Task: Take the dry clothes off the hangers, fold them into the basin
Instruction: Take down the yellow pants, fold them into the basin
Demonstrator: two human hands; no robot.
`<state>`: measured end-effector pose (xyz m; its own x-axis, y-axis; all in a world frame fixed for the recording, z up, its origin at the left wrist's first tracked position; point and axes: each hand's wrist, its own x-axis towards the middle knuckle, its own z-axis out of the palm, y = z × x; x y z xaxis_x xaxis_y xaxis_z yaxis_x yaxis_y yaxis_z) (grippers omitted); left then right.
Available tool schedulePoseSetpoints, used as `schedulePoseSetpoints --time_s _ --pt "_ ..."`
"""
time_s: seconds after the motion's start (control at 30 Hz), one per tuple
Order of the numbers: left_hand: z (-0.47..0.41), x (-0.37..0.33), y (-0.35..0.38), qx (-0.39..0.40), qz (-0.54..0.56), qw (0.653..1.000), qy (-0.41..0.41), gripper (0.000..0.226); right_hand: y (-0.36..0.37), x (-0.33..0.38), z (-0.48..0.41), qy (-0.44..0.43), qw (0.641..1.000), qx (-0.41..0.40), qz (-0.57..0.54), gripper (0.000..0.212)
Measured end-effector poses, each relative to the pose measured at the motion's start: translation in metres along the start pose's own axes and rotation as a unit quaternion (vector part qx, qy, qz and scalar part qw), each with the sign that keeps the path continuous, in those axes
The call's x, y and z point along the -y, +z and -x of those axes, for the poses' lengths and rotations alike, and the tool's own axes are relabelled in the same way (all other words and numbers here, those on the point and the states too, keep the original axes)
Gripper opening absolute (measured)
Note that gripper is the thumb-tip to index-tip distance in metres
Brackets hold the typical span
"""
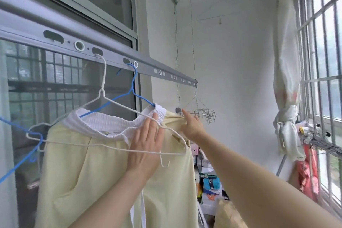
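A pale yellow garment (88,172) with a white elastic waistband (111,126) hangs from a grey drying rail (111,55). A white wire hanger (103,87) and a blue wire hanger (132,87) both hook into the rail and cross at the garment's top. My left hand (146,146) lies flat with straight fingers against the cloth and the white hanger's right arm. My right hand (192,126) reaches to the garment's right top corner and holds the yellow cloth there, index finger stretched out. No basin is in view.
A sliding window with a dark screen (74,98) is behind the rail. A round clip hanger (205,114) dangles at the rail's far end. A tied white curtain (286,98) and a barred window (323,61) stand right. Boxes and bags (209,187) pile on the floor.
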<state>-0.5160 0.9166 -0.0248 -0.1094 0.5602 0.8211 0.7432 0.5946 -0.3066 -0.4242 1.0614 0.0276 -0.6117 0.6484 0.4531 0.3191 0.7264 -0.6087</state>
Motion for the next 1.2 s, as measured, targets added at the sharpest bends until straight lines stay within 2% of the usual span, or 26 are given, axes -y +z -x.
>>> schedulePoseSetpoints --time_s 0.1,0.27,0.37,0.47,0.57,0.67,0.8,0.93,1.0,1.1,1.17,1.2 --pt "0.000 0.003 -0.002 -0.008 -0.016 1.000 -0.003 0.053 0.003 0.001 -0.003 -0.004 0.997 0.044 -0.067 0.071" --pt "-0.001 0.006 -0.022 0.009 -0.042 0.998 -0.039 0.050 0.001 -0.010 0.014 -0.044 0.983 0.002 -0.180 0.043" --pt "-0.006 0.009 -0.033 0.012 -0.046 0.995 -0.089 0.038 0.001 -0.009 0.037 -0.068 0.974 0.007 -0.217 0.032" --pt "-0.010 0.000 -0.059 0.044 0.041 0.982 -0.177 0.045 0.002 -0.004 0.059 -0.075 0.976 0.017 -0.206 0.033" --pt "-0.016 -0.008 -0.085 0.009 0.144 0.942 -0.303 0.037 -0.001 0.004 0.085 -0.075 0.965 0.041 -0.247 0.041" --pt "-0.021 -0.012 -0.105 -0.029 0.219 0.906 -0.361 0.049 -0.011 0.013 0.113 -0.081 0.948 0.097 -0.293 0.041" --pt "-0.016 -0.008 -0.114 0.022 0.271 0.889 -0.370 0.058 -0.015 0.024 0.138 -0.127 0.944 0.125 -0.276 0.044" --pt "-0.008 0.002 -0.140 0.057 0.373 0.841 -0.389 0.040 -0.021 0.048 0.158 -0.173 0.934 0.182 -0.254 0.049" --pt "-0.001 0.006 -0.157 0.045 0.397 0.834 -0.381 0.038 -0.021 0.064 0.167 -0.177 0.922 0.219 -0.268 0.041" --pt "0.016 0.020 -0.177 0.069 0.414 0.825 -0.378 0.037 -0.023 0.082 0.175 -0.156 0.890 0.263 -0.337 0.021" --pt "0.023 0.028 -0.182 0.084 0.427 0.823 -0.366 0.044 -0.029 0.087 0.173 -0.115 0.877 0.242 -0.399 0.008" --pt "0.027 0.035 -0.186 0.085 0.438 0.822 -0.355 0.045 -0.029 0.093 0.171 -0.098 0.879 0.214 -0.415 0.011"
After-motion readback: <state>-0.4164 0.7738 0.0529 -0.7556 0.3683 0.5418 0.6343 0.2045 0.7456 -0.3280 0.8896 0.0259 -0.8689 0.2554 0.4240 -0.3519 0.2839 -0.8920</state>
